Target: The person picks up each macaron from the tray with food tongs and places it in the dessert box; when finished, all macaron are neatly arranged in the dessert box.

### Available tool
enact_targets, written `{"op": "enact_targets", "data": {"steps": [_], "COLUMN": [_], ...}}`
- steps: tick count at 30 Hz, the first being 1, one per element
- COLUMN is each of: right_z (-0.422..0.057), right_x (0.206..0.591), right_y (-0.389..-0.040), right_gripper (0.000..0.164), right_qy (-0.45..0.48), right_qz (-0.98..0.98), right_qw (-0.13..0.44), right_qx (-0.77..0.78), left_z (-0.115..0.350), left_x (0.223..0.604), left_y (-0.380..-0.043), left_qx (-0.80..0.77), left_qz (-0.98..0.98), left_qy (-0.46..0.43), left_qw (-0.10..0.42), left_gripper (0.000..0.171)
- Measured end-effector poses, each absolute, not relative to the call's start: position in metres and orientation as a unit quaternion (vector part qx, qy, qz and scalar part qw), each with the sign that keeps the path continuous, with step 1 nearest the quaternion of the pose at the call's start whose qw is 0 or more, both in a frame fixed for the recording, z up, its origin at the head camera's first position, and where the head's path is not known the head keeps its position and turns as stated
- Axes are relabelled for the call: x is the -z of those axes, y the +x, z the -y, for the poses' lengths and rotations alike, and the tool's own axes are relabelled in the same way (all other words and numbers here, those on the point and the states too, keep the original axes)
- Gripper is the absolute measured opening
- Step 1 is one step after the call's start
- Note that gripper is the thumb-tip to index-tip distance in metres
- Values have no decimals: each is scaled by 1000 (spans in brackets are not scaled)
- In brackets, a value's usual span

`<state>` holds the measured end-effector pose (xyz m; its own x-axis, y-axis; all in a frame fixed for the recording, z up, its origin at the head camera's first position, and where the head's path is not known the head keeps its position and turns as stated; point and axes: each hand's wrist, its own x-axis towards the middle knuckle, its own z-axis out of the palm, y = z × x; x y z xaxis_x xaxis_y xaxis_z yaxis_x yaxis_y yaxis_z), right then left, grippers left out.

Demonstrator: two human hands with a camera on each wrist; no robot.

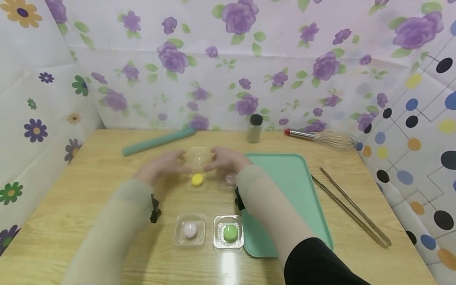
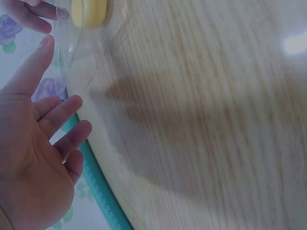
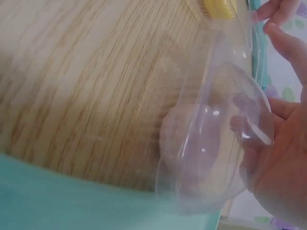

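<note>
A yellow macaron (image 1: 197, 180) lies in a clear plastic box whose lid (image 1: 198, 156) stands raised behind it. My left hand (image 1: 160, 167) is on the left of this lid, thumb stretched toward the box and fingers loosely bent. On the other side, my right hand (image 1: 228, 159) has its thumb and fingers spread close to the lid's edge. Nothing is gripped in either palm. Just below the right hand sits a pale purple macaron (image 3: 192, 139) in another clear box, partly hidden by my wrist in the head view.
Nearer me are boxes with a pale lilac macaron (image 1: 190, 229) and a green macaron (image 1: 230, 233). My right forearm crosses a green tray (image 1: 295, 190). Tongs (image 1: 352, 209) lie right, a whisk (image 1: 320, 137), shaker jar (image 1: 254, 130) and teal rolling pin (image 1: 158, 141) at the back.
</note>
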<state>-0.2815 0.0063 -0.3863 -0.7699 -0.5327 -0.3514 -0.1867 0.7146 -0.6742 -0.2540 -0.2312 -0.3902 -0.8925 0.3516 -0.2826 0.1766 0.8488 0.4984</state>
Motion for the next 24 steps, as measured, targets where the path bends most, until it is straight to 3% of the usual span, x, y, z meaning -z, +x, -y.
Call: {"op": "enact_targets", "data": {"steps": [7, 16, 24], "right_z": [3, 1, -10], "right_x": [389, 384, 387], "right_y": [-284, -292, -285], "right_gripper": [83, 71, 54], "right_qy": [-213, -244, -278], "right_qz": [-884, -906, -905], "right_qw": [263, 167, 128], "right_qx": [322, 304, 296], "left_z": [222, 221, 222], "left_x": [388, 373, 363], "left_y": [-256, -258, -247], "left_qx": [-255, -282, -304], "left_qz": [-943, -945, -938], "left_qy": [128, 134, 123], "left_qw": [170, 97, 110], "left_gripper": [82, 72, 72]}}
